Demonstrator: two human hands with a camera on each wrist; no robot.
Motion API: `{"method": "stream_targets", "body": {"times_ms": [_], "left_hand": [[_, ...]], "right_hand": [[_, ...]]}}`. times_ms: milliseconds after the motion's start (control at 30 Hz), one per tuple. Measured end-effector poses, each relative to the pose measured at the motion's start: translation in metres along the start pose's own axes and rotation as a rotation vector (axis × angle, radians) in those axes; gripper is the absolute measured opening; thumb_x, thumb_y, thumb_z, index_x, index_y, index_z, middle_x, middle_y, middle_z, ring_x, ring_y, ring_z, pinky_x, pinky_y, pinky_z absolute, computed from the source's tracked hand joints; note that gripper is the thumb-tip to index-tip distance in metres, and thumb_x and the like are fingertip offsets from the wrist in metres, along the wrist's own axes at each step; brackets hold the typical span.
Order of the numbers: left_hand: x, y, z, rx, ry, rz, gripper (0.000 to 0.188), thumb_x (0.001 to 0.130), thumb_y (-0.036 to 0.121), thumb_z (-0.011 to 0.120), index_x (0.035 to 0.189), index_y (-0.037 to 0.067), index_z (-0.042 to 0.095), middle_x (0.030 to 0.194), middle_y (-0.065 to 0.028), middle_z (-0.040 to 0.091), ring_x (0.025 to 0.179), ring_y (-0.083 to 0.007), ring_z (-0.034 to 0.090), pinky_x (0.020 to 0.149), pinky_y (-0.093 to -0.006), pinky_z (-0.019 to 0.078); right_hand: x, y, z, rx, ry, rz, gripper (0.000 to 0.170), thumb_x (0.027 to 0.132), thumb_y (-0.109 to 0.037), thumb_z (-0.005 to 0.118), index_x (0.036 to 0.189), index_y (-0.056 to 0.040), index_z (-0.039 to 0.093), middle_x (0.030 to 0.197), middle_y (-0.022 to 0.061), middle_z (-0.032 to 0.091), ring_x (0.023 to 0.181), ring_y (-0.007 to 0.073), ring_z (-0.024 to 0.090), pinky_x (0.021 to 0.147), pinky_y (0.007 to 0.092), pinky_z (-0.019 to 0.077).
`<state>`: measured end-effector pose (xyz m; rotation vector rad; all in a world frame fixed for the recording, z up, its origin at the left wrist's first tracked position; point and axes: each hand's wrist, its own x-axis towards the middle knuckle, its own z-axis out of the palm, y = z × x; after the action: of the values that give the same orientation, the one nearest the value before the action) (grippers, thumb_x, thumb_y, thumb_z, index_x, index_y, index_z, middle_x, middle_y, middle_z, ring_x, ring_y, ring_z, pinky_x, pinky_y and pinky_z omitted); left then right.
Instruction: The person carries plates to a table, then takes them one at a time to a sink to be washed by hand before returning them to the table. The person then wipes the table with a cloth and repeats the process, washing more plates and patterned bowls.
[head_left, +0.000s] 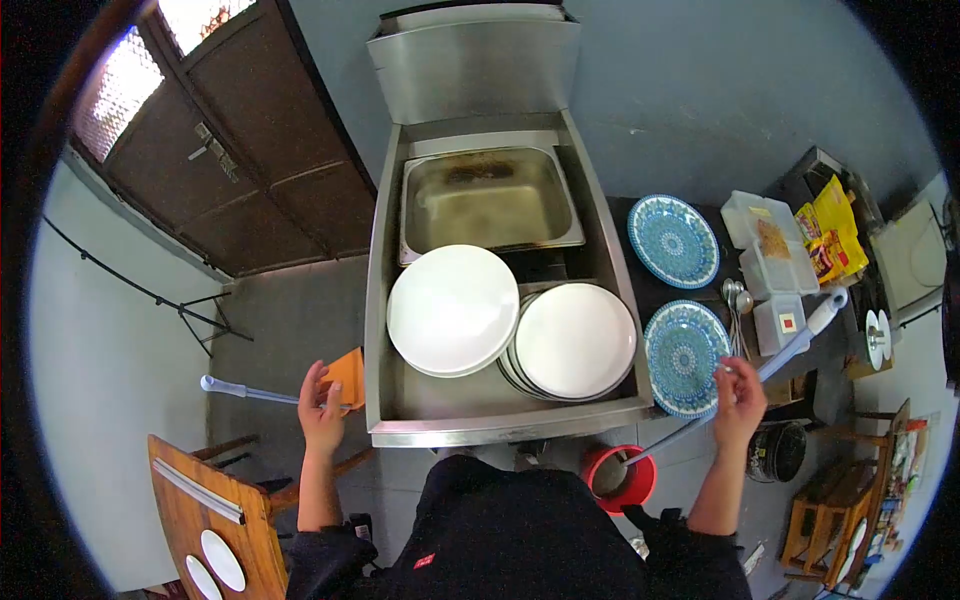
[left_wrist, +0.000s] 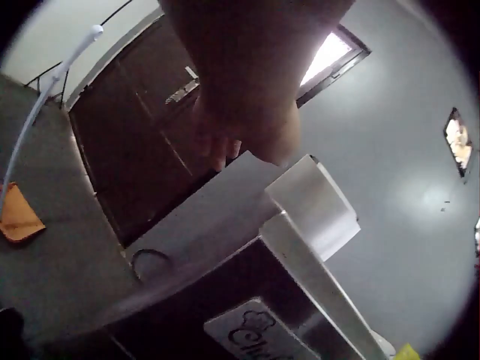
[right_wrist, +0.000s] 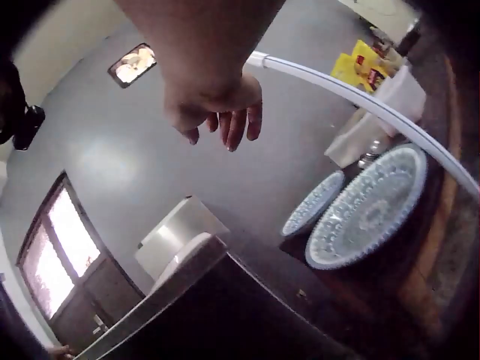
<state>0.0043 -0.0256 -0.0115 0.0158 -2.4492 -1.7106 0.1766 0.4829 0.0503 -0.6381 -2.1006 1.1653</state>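
Note:
Both hands hold nothing. My left hand [head_left: 322, 412] hovers off the left side of the steel counter [head_left: 520, 432], beside an orange object [head_left: 346, 378], its fingers loosely bent. In the head view, my right hand [head_left: 740, 400] overlaps the right edge of the nearer blue patterned plate [head_left: 685, 358]; the right wrist view shows its fingers hanging loosely, apart from the plates. A second blue patterned plate [head_left: 674, 240] lies farther back. Between the hands, a stack of white plates [head_left: 453, 308] stands in the counter's basin, with another white plate stack [head_left: 575, 340] to its right.
Behind the white plates sits a rectangular steel pan [head_left: 490, 205]. On the right are spoons [head_left: 737, 300], clear plastic containers [head_left: 775, 250] and a yellow packet [head_left: 835, 235]. A red bucket [head_left: 620, 480] stands on the floor below. A wooden table [head_left: 190, 500] is at lower left.

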Motion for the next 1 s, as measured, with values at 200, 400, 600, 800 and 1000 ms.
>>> {"method": "stream_targets", "body": {"times_ms": [200, 400, 600, 800, 1000], "left_hand": [[0.038, 0.031, 0.005, 0.203, -0.207, 0.158, 0.042, 0.075, 0.013, 0.061, 0.113, 0.004, 0.047, 0.107, -0.0095, 0.051, 0.087, -0.0189, 0.053, 0.076, -0.0284, 0.0411], [0.078, 0.027, 0.001, 0.148, -0.344, 0.3, 0.047, 0.071, 0.012, 0.065, 0.113, 0.003, 0.046, 0.105, -0.0132, 0.051, 0.084, -0.0207, 0.053, 0.075, -0.03, 0.0422], [0.104, 0.013, 0.0, 0.057, -0.407, 0.327, 0.048, 0.07, 0.013, 0.066, 0.113, 0.003, 0.046, 0.105, -0.014, 0.051, 0.084, -0.0219, 0.054, 0.075, -0.0302, 0.0425], [0.108, -0.003, -0.017, 0.072, -0.356, 0.375, 0.049, 0.07, 0.015, 0.066, 0.113, 0.003, 0.046, 0.105, -0.015, 0.051, 0.083, -0.0235, 0.054, 0.075, -0.0307, 0.043], [0.097, -0.018, -0.043, 0.123, -0.263, 0.297, 0.048, 0.07, 0.015, 0.066, 0.111, 0.002, 0.047, 0.104, -0.015, 0.051, 0.083, -0.0233, 0.054, 0.075, -0.0307, 0.043]], "right_hand": [[0.044, -0.131, 0.036, 0.058, -0.238, -0.22, 0.025, 0.07, -0.002, 0.062, 0.094, -0.0014, 0.056, 0.09, 0.0069, 0.057, 0.074, 0.0107, 0.055, 0.069, 0.0236, 0.044], [0.079, -0.225, 0.14, -0.285, -0.75, -0.276, 0.035, 0.064, -0.014, 0.071, 0.092, -0.0008, 0.057, 0.082, 0.0094, 0.06, 0.066, 0.0149, 0.058, 0.06, 0.026, 0.0465], [0.099, -0.176, 0.292, -1.066, -1.0, -0.298, 0.054, 0.061, -0.045, 0.069, 0.089, 0.0002, 0.059, 0.087, 0.0161, 0.059, 0.085, 0.0271, 0.058, 0.072, 0.0336, 0.0477], [0.075, -0.157, 0.352, -1.275, -1.024, -0.176, 0.065, 0.057, -0.046, 0.072, 0.099, 0.0007, 0.056, 0.103, 0.0157, 0.056, 0.094, 0.0272, 0.055, 0.078, 0.0356, 0.0466], [0.081, -0.136, 0.359, -1.224, -1.038, -0.103, 0.064, 0.054, -0.042, 0.075, 0.097, 0.0015, 0.056, 0.099, 0.0164, 0.057, 0.092, 0.0284, 0.056, 0.079, 0.0351, 0.0462]]}}
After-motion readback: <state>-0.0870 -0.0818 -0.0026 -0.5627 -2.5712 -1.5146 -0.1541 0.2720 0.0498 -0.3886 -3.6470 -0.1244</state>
